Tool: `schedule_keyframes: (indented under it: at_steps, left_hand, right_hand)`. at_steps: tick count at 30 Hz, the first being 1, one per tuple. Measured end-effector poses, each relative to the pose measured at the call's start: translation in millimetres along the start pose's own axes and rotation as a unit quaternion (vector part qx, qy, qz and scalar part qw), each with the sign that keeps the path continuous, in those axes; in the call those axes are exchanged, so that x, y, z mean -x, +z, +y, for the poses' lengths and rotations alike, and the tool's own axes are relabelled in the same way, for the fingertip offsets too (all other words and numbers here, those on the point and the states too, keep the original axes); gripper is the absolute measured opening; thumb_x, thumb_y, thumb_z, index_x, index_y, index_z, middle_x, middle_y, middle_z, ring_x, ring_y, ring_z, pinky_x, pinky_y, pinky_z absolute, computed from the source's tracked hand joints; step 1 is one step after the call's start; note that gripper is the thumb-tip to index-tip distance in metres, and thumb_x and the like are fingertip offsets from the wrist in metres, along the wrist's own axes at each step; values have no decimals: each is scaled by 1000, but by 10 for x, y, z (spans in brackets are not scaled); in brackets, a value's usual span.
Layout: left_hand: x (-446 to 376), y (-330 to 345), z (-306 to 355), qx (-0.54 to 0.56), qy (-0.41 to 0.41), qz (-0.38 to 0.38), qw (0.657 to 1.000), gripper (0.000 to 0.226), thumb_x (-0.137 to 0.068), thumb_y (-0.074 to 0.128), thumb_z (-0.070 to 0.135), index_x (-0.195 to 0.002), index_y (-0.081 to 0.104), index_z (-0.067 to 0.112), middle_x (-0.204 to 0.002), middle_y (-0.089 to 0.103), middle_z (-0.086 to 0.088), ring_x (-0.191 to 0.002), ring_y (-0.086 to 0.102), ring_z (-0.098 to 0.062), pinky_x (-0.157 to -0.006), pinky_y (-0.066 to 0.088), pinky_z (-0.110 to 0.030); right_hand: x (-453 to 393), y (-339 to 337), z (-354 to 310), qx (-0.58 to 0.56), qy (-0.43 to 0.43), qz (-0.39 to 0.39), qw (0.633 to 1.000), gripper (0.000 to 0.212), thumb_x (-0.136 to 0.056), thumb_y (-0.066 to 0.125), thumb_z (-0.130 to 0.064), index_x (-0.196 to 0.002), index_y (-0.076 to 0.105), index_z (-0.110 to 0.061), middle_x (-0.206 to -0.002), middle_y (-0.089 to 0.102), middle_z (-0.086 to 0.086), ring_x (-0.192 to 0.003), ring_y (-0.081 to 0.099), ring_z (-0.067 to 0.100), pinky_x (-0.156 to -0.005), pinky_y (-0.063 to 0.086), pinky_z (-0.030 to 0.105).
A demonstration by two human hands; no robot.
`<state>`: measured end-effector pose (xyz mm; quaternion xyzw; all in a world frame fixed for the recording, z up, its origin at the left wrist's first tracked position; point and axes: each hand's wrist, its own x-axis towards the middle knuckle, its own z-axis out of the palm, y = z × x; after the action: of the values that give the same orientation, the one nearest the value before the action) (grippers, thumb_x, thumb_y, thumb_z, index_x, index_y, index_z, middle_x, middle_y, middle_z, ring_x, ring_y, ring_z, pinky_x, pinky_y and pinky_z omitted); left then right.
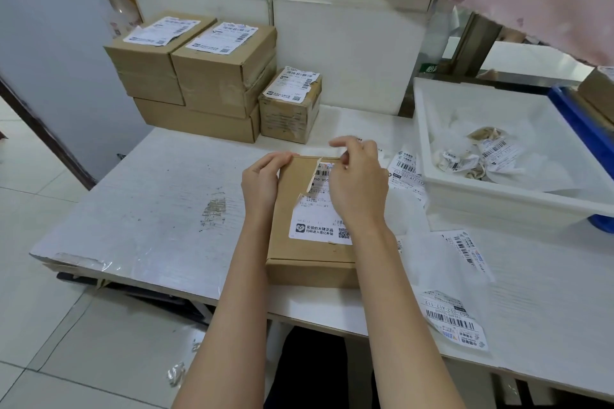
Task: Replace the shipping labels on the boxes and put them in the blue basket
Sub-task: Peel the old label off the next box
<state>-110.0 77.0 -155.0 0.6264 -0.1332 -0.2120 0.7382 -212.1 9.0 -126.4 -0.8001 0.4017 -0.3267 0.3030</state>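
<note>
A brown cardboard box (292,242) lies flat on the white table (159,202) in front of me. Its white shipping label (315,222) is torn and partly peeled at the far end. My left hand (260,183) grips the box's far left corner. My right hand (357,183) covers the label's right side and pinches the lifted strip near the top edge. The blue basket (578,116) shows only as a blue rim at the far right, with a brown box (598,90) in it.
Several labelled cardboard boxes (212,76) are stacked at the back left, a small one (289,106) beside them. A white tray (498,202) at the right holds crumpled old labels (478,153). Loose new labels (455,319) lie on the table to the right. A clear bottle (116,7) stands behind the stack.
</note>
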Motion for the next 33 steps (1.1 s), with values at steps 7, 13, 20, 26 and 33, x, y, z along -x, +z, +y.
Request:
schedule_keyframes:
  at_steps: [7,13,20,26,33]
  left_hand:
    - [-5,-4,-11,-3,0,4,1000,19,-90,61,12,-93,76,0,-87,73,-7,-68,62,-4,-58,45,-12]
    - [-12,-12,-22,3,-9,11,1000,18,-89,63,13,-94,76,1,-89,73,-8,-69,62,-6,-58,47,-13]
    - [-10,-9,-24,-4,-1,11,1000,18,-90,62,11,-93,76,2,-84,73,-3,-67,62,-2,-58,45,-11]
    - [-24,-17,-40,-7,2,8,1000,18,-90,62,12,-94,76,2,-89,73,-5,-71,62,-4,-60,46,-11]
    - [-21,-17,-48,-5,2,8,1000,17,-89,62,13,-92,77,4,-90,73,-4,-74,62,-5,-61,45,-11]
  right_hand:
    - [-9,54,18,44,-53,-15,998,23,-91,56,-14,-90,66,-35,-102,46,-7,-88,60,13,-99,33,44]
    - [6,45,24,59,-69,-31,995,9,-94,58,-26,-85,55,-29,-101,45,-6,-89,54,13,-98,30,41]
    - [-12,8,13,72,-51,-53,995,10,-95,50,-19,-87,55,-22,-101,44,-3,-91,53,19,-101,28,40]
    - [34,-37,-1,-35,-31,-30,998,33,-85,61,-14,-114,54,-27,-104,50,-5,-82,55,16,-97,41,45]
    - [26,32,19,-25,-23,-12,999,16,-86,58,-6,-89,65,-20,-108,49,-1,-89,64,18,-97,44,49]
